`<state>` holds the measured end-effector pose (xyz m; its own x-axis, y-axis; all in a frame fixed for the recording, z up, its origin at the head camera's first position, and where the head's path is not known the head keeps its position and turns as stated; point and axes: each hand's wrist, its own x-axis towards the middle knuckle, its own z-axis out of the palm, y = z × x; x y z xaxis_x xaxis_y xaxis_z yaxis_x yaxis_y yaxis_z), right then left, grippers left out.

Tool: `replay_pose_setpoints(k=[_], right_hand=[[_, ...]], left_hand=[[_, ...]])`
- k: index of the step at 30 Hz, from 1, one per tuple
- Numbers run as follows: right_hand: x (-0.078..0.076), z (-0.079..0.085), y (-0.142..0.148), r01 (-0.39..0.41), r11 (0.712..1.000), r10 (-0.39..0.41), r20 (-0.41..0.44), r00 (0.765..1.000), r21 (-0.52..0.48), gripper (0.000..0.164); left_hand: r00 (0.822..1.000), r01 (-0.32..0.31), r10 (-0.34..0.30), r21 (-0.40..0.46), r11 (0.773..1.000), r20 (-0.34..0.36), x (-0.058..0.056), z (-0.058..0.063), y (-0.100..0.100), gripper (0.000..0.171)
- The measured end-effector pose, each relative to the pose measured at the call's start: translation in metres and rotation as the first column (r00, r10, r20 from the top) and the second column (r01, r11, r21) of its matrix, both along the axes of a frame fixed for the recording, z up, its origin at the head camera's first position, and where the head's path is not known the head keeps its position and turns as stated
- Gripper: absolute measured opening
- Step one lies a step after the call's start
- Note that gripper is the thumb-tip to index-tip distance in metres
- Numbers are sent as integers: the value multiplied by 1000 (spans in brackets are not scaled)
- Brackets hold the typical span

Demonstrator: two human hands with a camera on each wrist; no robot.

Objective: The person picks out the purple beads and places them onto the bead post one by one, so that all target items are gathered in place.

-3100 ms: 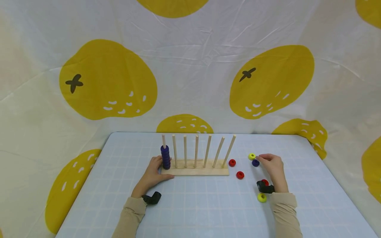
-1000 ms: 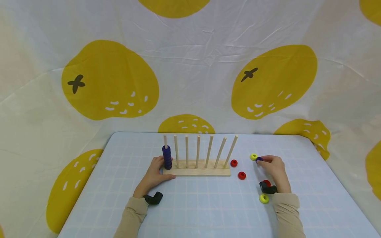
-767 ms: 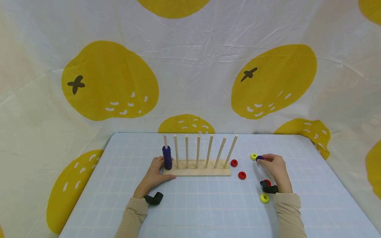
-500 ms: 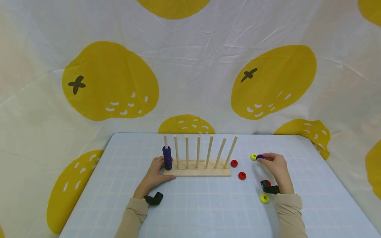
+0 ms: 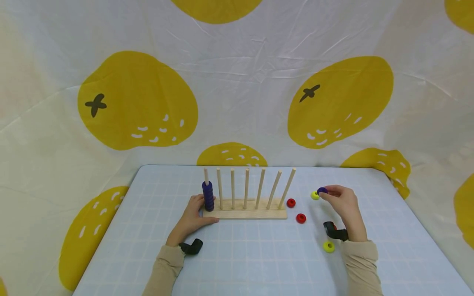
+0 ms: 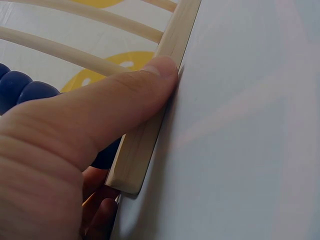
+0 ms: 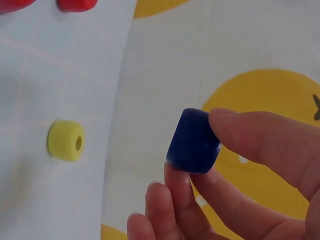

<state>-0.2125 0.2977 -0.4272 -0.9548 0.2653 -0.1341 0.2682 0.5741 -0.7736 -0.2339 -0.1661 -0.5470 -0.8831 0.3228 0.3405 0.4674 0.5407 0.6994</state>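
A wooden peg rack (image 5: 244,213) with a row of upright pegs stands on the table. Dark blue beads (image 5: 208,196) are stacked on its leftmost peg, whose top stays bare. My left hand (image 5: 191,216) grips the rack's left end, and in the left wrist view the thumb lies along the front edge of the wooden base (image 6: 145,135). On the right, my right hand (image 5: 342,201) pinches one dark blue bead (image 7: 194,141) between thumb and fingers, raised over the table. In the right wrist view a yellow bead (image 7: 66,141) rests on the table beyond it.
Two red beads (image 5: 301,218) lie just right of the rack. A second yellow bead (image 5: 328,246) sits nearer the front, by the right wrist. Another red bead is mostly hidden behind the black wrist camera (image 5: 335,231). A patterned cloth (image 5: 237,102) hangs behind the table.
My right hand has taken hold of the loose blue bead beside the yellow one and lifted it off the table. The left hand keeps its grip on the rack.
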Motion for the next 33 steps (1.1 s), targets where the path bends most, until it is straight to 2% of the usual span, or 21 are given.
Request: replay_pose_setpoints(k=[7,16,24,28,33], right_hand=[[-6,15,-7,-25,1000,26,-28,999,11,50],[-9,34,-13,-77,996,83,-139,987,49,47],[-10,53,-22,-81,996,85,-147,986,35,47],[-11,61,-27,-89,995,94,-170,981,37,47],[-11,72,-34,-105,994,111,-206,972,37,46]], left_hand=[[1000,-3,3,5,1000,17,0,1,0,71],[1000,-2,2,2,1000,28,1,3,0,72],[1000,0,0,-1,1000,30,1,3,0,72],[1000,4,-4,3,1000,27,0,2,0,73],[1000,9,-9,2,1000,-10,-1,-1,-1,72]])
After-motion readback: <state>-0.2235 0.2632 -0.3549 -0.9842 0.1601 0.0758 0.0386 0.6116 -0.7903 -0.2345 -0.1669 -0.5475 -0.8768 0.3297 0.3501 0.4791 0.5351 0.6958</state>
